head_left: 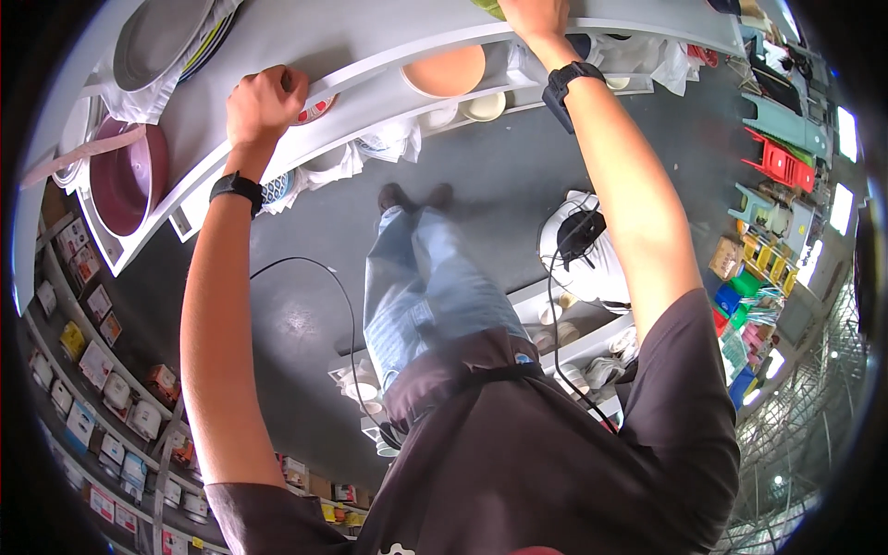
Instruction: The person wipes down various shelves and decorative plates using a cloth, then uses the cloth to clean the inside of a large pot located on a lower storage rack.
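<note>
Over the pale grey shelf [370, 32], my left hand [266, 104] is closed, its curled fingers turned away so that anything inside them is hidden. Just right of it, partly behind the shelf rim, is a round dish with a red and white pattern [317, 109]. My right hand [536, 14] reaches over the same shelf at the top edge of the view, where its fingers are cut off. A bit of something green [488, 7] shows beside that hand; whether they touch, I cannot tell.
A purple pot [129, 185] and a grey oval dish [157, 42] stand on the left. An orange bowl [444, 72] and cream bowls [483, 106] sit below the rim. Behind me are a white stool-like object [573, 250] and low shelving; a black cable [347, 296] hangs beside my legs.
</note>
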Demonstrator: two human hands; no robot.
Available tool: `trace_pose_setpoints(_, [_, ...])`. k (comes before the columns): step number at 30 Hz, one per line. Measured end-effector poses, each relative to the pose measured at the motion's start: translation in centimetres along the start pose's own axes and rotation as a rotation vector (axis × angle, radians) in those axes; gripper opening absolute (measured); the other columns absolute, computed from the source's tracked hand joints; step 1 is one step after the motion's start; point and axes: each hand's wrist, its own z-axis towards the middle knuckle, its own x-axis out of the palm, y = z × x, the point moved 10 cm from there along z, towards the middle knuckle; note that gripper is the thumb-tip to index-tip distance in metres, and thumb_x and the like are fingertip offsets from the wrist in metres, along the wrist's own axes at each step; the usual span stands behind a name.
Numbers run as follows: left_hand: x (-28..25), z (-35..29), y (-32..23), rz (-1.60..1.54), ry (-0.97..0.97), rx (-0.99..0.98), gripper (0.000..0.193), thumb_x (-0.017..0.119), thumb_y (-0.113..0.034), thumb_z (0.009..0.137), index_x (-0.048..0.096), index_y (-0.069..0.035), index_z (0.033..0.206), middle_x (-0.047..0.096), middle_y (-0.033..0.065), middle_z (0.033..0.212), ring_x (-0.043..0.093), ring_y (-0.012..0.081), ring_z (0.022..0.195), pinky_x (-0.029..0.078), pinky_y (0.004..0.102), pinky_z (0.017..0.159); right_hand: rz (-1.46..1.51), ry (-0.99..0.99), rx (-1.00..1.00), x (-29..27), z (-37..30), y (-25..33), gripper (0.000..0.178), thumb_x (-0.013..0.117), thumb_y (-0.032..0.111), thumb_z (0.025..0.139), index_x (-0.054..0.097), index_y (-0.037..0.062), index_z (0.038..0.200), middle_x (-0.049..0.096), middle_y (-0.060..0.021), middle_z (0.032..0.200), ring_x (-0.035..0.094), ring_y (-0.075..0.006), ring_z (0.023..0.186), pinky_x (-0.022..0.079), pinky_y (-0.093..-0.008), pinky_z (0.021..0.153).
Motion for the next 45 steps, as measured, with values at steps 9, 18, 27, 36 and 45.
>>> trace_pose_setpoints(9, [0.3,0.1,-0.1,0.011,0.012,0.01,0.029,0.054,-0.03,0.082,0.067,-0.005,0.079,0.064,0.0188,0.073,0.062,0.04,0.068,0.052,0.0419,0.067,0.026,-0.016,0.025,-0.2,-0.2,-0.3,0.027,0.057,0.029,0.083,0.068,0.0044,0.084,0.065,-0.0207,0.088,0.061,-0.0416,0.085,0.049,-0.0502,0.076])
trace_pose_setpoints(18, [0.5,0.3,0.9,0.039,-0.05,0.01,0.029,0.054,-0.035,0.079,0.07,-0.011,0.078,0.066,0.0168,0.073,0.063,0.039,0.07,0.054,0.043,0.067,0.074,-0.024,-0.015,0.2,0.0,-0.4,0.028,0.057,0.028,0.083,0.069,0.0032,0.085,0.065,-0.0232,0.084,0.062,-0.0434,0.082,0.049,-0.0505,0.074])
trace_pose_setpoints(27, [0.5,0.0,0.4,0.115,-0.056,0.101,0.034,0.049,-0.034,0.088,0.068,-0.006,0.084,0.066,0.0192,0.077,0.063,0.0405,0.069,0.054,0.0441,0.067,0.097,-0.086,-0.023,-0.3,-0.1,-0.8,0.026,0.057,0.026,0.083,0.068,0.0016,0.08,0.065,-0.0232,0.079,0.062,-0.043,0.077,0.048,-0.0505,0.07])
trace_pose_setpoints(36, [0.3,0.1,0.1,0.118,-0.054,0.082,0.033,0.051,-0.035,0.086,0.069,-0.007,0.085,0.066,0.0193,0.077,0.064,0.0408,0.07,0.054,0.0444,0.068,0.071,-0.092,-0.018,-0.4,-0.2,-0.9,0.026,0.058,0.026,0.083,0.069,0.0023,0.081,0.065,-0.023,0.079,0.062,-0.0431,0.078,0.048,-0.0507,0.071])
trace_pose_setpoints(45, [0.5,0.2,0.4,0.109,-0.043,0.087,0.034,0.051,-0.035,0.086,0.068,-0.007,0.084,0.066,0.0203,0.076,0.063,0.0412,0.069,0.054,0.0444,0.066,0.065,-0.112,0.005,-0.5,-0.4,-0.9,0.028,0.057,0.028,0.084,0.069,0.0027,0.082,0.065,-0.0224,0.08,0.062,-0.0431,0.079,0.048,-0.0512,0.073])
